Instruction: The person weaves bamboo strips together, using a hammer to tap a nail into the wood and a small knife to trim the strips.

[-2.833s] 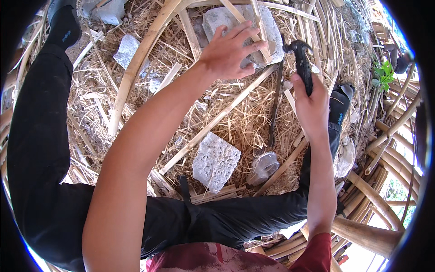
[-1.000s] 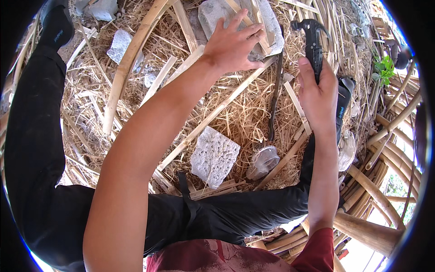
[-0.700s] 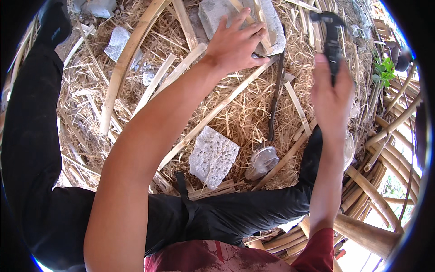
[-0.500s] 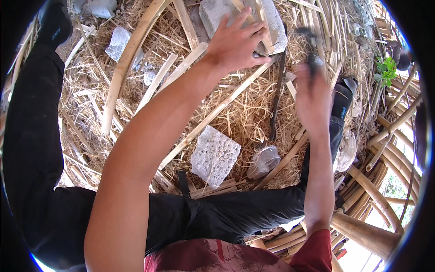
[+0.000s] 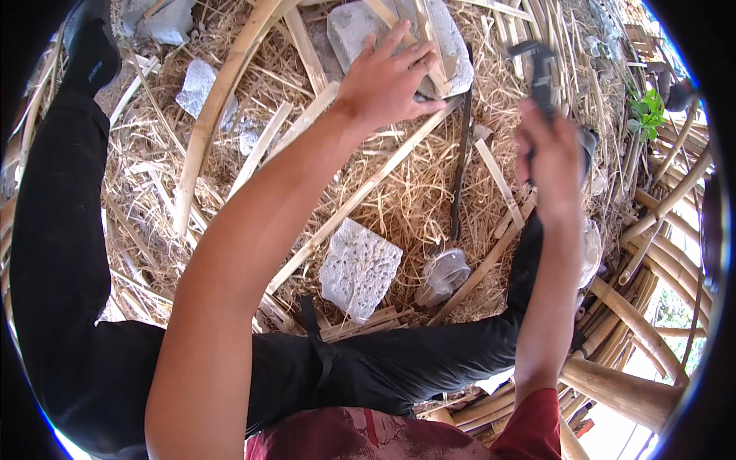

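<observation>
Fingers of your left hand [image 5: 387, 80] spread flat, pinning bamboo strips [image 5: 429, 57] against the grey stone block [image 5: 360, 34]. Your right hand [image 5: 552, 157] gripped a dark hammer [image 5: 540, 65], raised beside them.

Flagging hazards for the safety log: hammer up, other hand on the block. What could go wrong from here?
1. The left hand lies flat on the bamboo strips over the grey stone block, close to where the hammer in the right hand would likely land: fingers could get hit.
2. A struck strip may splinter or flick up.
</observation>
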The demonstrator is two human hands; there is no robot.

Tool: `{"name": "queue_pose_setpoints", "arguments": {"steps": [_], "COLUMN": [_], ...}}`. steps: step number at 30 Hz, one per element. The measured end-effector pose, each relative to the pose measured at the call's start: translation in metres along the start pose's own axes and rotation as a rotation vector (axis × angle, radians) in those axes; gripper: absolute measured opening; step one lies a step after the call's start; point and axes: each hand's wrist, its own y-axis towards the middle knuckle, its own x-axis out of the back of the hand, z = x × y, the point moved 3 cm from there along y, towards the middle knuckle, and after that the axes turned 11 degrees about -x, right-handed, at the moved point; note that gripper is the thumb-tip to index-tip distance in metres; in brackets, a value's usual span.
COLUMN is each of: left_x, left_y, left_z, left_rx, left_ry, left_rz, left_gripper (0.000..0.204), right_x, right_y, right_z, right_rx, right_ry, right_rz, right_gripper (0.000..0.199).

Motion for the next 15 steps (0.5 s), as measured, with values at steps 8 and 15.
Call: {"name": "queue_pose_setpoints", "arguments": {"steps": [8,15], "left_x": [0.003,-0.007], "left_y": [0.007,0.001], "left_z": [-0.006,-0.005], "left_rx": [-0.010,-0.010], "left_ry": [-0.050,-0.023], "left_rz": [-0.033,0.006], "left_gripper": [0.081,0.084], "right_x": [-0.015,0.015], "right_y": [0.018,0.011], "right_z": [-0.030,-0.001], "right_rx": [0.198,0.302], "right_ry": [-0.521,0.061], "right_rz": [0.024,-0.092], "right_gripper": [0.042,0.034]}}
